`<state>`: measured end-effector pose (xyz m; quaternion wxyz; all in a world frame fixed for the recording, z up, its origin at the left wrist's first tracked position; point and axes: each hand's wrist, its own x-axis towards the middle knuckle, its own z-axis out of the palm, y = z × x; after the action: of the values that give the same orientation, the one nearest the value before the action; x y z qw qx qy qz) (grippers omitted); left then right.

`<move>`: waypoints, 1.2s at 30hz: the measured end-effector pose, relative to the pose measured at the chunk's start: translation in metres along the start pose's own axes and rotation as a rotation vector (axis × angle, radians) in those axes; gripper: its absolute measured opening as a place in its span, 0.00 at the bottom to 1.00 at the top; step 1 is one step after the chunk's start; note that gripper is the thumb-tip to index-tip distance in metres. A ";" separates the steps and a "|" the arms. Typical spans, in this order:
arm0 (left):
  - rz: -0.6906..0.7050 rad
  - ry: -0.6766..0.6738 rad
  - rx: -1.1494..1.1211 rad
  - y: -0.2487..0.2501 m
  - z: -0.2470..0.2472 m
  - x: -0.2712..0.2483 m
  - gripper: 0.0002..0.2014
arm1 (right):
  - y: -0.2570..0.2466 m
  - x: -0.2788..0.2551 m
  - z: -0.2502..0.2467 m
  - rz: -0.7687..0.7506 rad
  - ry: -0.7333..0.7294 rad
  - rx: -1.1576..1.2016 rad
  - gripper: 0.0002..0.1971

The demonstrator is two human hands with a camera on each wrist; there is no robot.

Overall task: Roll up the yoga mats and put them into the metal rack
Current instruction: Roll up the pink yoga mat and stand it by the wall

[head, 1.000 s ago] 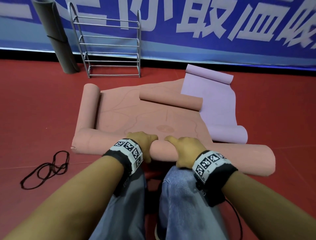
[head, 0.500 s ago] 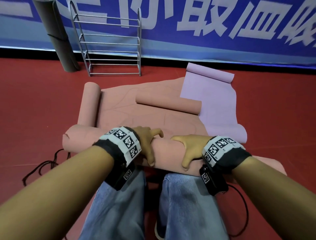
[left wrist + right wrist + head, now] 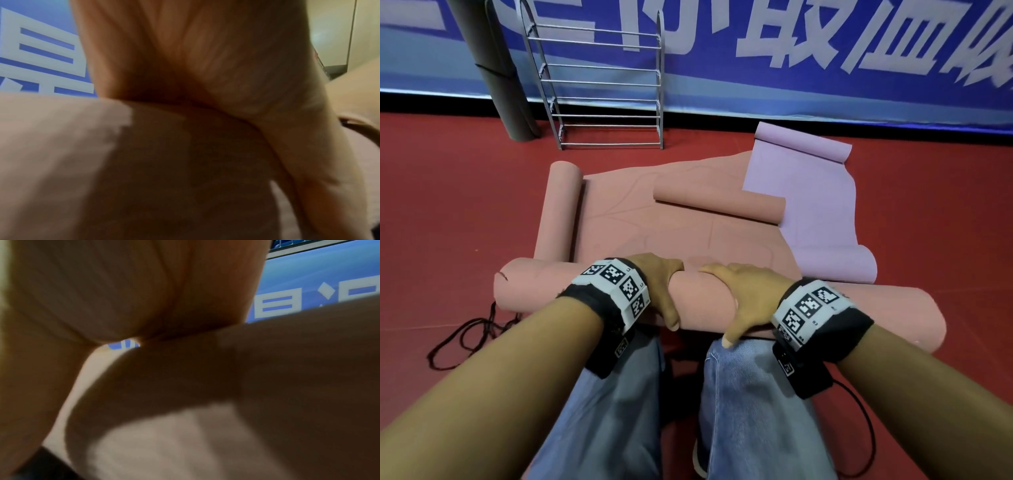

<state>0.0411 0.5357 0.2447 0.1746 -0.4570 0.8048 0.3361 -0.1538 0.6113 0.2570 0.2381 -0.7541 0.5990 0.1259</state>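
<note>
A pink yoga mat (image 3: 619,219) lies half unrolled on the red floor, its near end wound into a thick roll (image 3: 702,301) that lies across in front of my knees. My left hand (image 3: 661,291) and right hand (image 3: 743,298) grip this roll side by side at its middle, fingers over the top and far side, thumbs on the near side. In the wrist views each palm (image 3: 205,56) (image 3: 102,288) presses on the pink roll (image 3: 102,162) (image 3: 246,386). The metal rack (image 3: 602,85) stands empty against the banner wall at the back.
A grey rolled mat (image 3: 496,68) leans upright left of the rack. A purple mat (image 3: 808,205), curled at both ends, lies to the right. Two more pink rolls (image 3: 558,212) (image 3: 719,204) rest on the flat mat. A black cord (image 3: 469,332) lies on the floor at left.
My hands have turned forward over the roll, from thumbs on top to thumbs on the near side. The roll has grown thicker and its left end has shifted left.
</note>
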 end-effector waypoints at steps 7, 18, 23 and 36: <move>-0.042 -0.025 -0.045 -0.027 -0.007 -0.009 0.30 | -0.017 0.023 0.005 -0.080 0.068 0.046 0.57; -0.137 0.024 -0.030 -0.061 -0.003 -0.031 0.34 | -0.043 0.057 0.004 -0.166 0.020 0.043 0.53; -0.050 0.178 0.273 -0.031 0.005 -0.025 0.50 | -0.013 0.049 -0.001 -0.066 -0.017 0.113 0.53; -0.058 0.285 0.384 -0.020 0.017 -0.023 0.53 | -0.006 0.050 0.002 -0.017 -0.006 0.064 0.54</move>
<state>0.0691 0.5548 0.2382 0.1525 -0.4812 0.8570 0.1041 -0.1358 0.5716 0.2325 0.2650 -0.7509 0.5955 0.1066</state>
